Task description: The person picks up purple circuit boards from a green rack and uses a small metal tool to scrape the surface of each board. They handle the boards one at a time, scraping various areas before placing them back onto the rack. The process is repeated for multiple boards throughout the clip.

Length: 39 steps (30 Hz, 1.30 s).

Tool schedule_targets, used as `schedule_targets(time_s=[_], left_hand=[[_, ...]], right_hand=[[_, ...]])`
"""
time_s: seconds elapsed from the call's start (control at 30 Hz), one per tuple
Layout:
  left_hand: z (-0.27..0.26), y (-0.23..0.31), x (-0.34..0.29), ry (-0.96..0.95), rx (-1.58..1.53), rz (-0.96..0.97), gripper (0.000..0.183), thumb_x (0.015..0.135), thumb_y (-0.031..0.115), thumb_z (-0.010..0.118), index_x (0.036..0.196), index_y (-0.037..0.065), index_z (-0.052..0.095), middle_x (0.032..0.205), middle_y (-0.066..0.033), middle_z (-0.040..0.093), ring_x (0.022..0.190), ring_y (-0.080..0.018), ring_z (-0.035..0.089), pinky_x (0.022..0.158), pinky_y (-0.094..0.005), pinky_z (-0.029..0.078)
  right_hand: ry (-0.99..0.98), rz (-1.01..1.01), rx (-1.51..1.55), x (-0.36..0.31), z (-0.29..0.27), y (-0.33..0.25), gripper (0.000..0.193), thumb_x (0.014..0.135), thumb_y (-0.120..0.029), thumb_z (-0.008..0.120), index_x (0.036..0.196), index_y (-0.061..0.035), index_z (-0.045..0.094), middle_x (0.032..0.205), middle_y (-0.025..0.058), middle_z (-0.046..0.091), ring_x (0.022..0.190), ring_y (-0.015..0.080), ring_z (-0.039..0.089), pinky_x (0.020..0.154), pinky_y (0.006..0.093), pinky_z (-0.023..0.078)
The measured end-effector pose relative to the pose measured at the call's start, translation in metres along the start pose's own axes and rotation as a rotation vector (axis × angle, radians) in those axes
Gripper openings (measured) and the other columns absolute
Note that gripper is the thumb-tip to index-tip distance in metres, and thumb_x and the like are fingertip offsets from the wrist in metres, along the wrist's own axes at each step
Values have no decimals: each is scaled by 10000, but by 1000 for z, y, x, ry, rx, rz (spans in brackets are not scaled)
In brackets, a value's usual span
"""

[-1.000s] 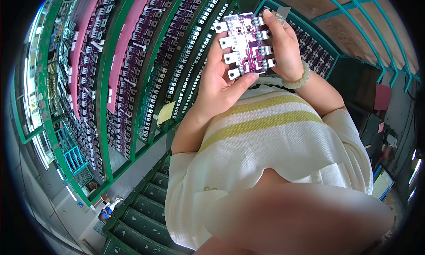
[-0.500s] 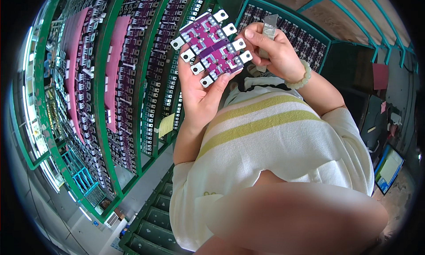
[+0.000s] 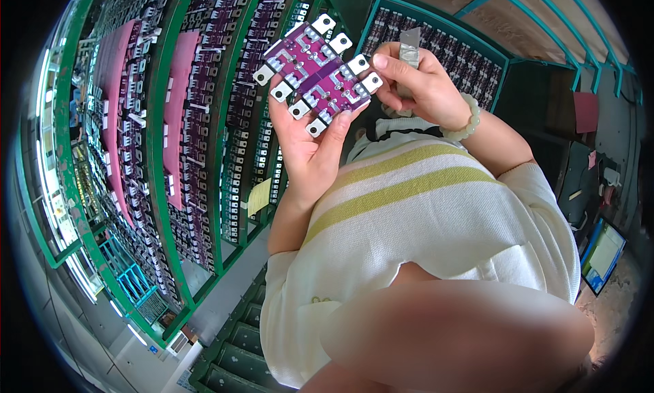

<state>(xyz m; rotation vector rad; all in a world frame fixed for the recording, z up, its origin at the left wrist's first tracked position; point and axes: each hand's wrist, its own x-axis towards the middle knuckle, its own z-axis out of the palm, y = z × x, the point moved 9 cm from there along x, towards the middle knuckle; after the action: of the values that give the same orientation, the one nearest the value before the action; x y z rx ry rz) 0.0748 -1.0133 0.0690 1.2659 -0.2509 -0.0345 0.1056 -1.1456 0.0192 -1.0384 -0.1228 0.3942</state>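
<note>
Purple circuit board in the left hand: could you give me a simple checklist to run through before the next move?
1. Left hand supports the purple circuit board: ok, thumb at its lower edge.
2. Board's white tabs in view: ok, eight show.
3. Right hand has the grey strip: ok, it's among the fingers.
4. Right fingertips clear of the board: cannot tell, they're right beside its edge.
5. Bead bracelet clear of the board: ok, it's around the right wrist.

Cannot see most fingers of the left hand behind the board, read the screen, or see the cropped rack whole.
</note>
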Motion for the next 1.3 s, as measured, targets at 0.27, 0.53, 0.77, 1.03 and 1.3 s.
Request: schedule_targets(time_s=[0.27, 0.53, 0.77, 1.03, 1.3], left_hand=[[-6, 1, -1, 67, -103, 43, 644, 885, -113, 459, 1429, 69, 164, 1301, -198, 433, 1156, -317, 530, 931, -482, 516], [-12, 13, -3, 131, -68, 141, 641, 864, -141, 467, 1410, 43, 187, 1270, -192, 446, 1119, -287, 553, 910, -425, 531], [-23, 13, -5, 162, 124, 160, 727, 832, -157, 501, 1419, 17, 109, 1273, -191, 443, 1101, -250, 560, 912, -368, 512], [-25, 21, -4, 185, 108, 196, 726, 780, -131, 620, 1375, -31, 217, 1201, -176, 514, 1051, -203, 584, 895, -310, 504], [-36, 16, -11, 279, 192, 250, 724, 818, -123, 596, 1386, 17, 169, 1225, -179, 474, 1028, -214, 587, 829, -299, 536]], right_hand=[[-51, 91, -26, 3, 22, -13, 269, 974, -249, 512, 848, -16, 565, 699, 141, 671, 471, 78, 549, 373, 197, 348], [-67, 89, 81, 10, 29, -2, 293, 980, -247, 497, 850, 7, 565, 774, 169, 686, 541, 121, 621, 377, 200, 378], [-90, 102, 30, 13, 37, -1, 262, 966, -230, 530, 867, 10, 566, 776, 119, 662, 673, 173, 694, 368, 200, 390], [-104, -22, -4, 11, 42, -6, 183, 943, -137, 563, 918, 43, 547, 826, 123, 645, 672, 179, 685, 394, 232, 480], [-68, -54, 26, 12, 49, 0, 171, 959, -119, 528, 886, 27, 477, 783, 138, 640, 662, 197, 676, 504, 276, 547]])
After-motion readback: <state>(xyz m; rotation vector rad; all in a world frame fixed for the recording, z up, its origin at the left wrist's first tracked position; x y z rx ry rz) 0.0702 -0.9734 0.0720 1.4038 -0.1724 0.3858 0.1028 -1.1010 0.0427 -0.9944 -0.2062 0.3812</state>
